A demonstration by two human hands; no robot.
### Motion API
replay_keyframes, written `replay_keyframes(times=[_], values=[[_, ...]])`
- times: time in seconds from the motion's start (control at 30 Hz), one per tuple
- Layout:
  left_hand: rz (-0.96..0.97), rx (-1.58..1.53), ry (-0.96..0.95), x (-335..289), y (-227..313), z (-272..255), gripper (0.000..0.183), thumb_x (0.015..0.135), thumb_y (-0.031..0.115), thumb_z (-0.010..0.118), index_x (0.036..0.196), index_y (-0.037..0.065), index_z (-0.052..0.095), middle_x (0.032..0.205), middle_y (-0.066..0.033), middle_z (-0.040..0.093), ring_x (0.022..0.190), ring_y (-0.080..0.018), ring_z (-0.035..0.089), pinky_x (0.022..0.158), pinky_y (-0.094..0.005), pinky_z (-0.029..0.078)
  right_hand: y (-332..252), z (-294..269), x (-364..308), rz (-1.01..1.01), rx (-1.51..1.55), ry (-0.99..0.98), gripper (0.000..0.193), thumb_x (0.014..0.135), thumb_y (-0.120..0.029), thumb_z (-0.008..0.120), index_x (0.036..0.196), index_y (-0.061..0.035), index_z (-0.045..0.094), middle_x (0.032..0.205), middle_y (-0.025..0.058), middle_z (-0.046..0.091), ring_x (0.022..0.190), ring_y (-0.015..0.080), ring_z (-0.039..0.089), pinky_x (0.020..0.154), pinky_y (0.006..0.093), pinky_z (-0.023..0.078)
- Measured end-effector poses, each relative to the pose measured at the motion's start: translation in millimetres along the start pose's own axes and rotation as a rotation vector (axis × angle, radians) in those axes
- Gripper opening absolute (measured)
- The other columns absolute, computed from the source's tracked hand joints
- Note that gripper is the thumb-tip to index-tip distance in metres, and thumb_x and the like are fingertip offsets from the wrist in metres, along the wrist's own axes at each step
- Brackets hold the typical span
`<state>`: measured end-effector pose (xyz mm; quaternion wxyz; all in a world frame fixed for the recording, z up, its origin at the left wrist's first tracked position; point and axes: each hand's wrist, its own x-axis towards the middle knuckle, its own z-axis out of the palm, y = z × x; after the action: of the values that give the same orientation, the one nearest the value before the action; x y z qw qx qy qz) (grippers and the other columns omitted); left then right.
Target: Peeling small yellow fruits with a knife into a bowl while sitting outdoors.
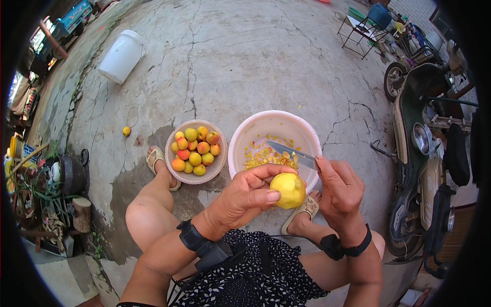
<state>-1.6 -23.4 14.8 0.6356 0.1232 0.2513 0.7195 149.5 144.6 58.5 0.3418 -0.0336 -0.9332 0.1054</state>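
Peeled yellow fruit (289, 191) and knife (294, 155), held at a pink basin's (239, 132) near side.
The left hand (246, 197) curls around the fruit; the right hand (341, 192) is closed on the knife, its blade above peelings (260, 158) in the basin. A bowl (221, 161) of fruits (191, 134) stands just left.

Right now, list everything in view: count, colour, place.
basin: 1, pink, centre
bowl: 1, pink, left of basin
peelings: many, yellow, in basin
unpeeled fruits: about 15, yellow-red, in bowl
loose fruit: 1, orange, on ground, left
peeled fruit: 1, yellow, in left hand
knife: 1, grey blade, in right hand
bucket: 1, white, upper left
scooter: 1, dark, right
chair: 1, blue, upper right
vehicle: 1, blue, top left
clutter: uncounted, mixed, both edges
sandals: 2, beige, beside bowl and basin
left hand: 1, bare, centre
right hand: 1, bare, centre right
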Motion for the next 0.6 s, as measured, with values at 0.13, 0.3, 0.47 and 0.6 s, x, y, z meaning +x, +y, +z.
replay_keyframes(times=[0.13, 0.3, 0.47, 0.6], values=[[0.066, -0.027, -0.039, 3, 5, 4, 0.061, 0.087, 0.015, 0.075, 0.138, 0.000, 0.047, 0.135, -0.0215, 0.058, 0.131, -0.0325, 0.054, 0.113, -0.0471, 0.042, -5, -1, 3, 0.049, 0.072, 0.106, 0.039, 0.075, 0.014, 0.068, 0.113, 0.0065, 0.069, 0.080, 0.0125, 0.065, 0.068, 0.0247, 0.063, 0.055, 0.0344, 0.048], [0.151, -0.031, -0.037, 8, 2, 1, 0.056, 0.087, 0.019, 0.078, 0.132, 0.001, 0.050, 0.130, -0.0142, 0.060, 0.122, -0.0235, 0.060, 0.110, -0.0393, 0.047, -27, -4, 3, -0.169, -0.027, 0.000, 0.057, 0.062, 0.001, 0.066, 0.119, 0.0051, 0.068, 0.090, 0.0108, 0.065, 0.063, 0.0204, 0.057, 0.052, 0.0329, 0.044], [0.142, -0.047, -0.002, 9, 0, -1, 0.065, 0.081, 0.027, 0.084, 0.130, 0.002, 0.050, 0.133, -0.0149, 0.059, 0.125, -0.0247, 0.059, 0.110, -0.0398, 0.047, -31, -5, 4, -0.173, -0.029, -0.047, 0.059, 0.060, 0.000, 0.064, 0.119, 0.0048, 0.068, 0.090, 0.0114, 0.065, 0.062, 0.0208, 0.057, 0.051, 0.0339, 0.044], [0.170, -0.125, -0.070, 8, -4, -6, 0.055, 0.084, 0.007, 0.078, 0.133, 0.001, 0.052, 0.128, -0.0120, 0.061, 0.119, -0.0206, 0.061, 0.106, -0.0358, 0.050, -24, -3, 3, -0.171, -0.058, -0.028, 0.057, 0.062, 0.001, 0.064, 0.118, 0.0047, 0.068, 0.088, 0.0111, 0.065, 0.061, 0.0212, 0.057, 0.051, 0.0341, 0.044]])
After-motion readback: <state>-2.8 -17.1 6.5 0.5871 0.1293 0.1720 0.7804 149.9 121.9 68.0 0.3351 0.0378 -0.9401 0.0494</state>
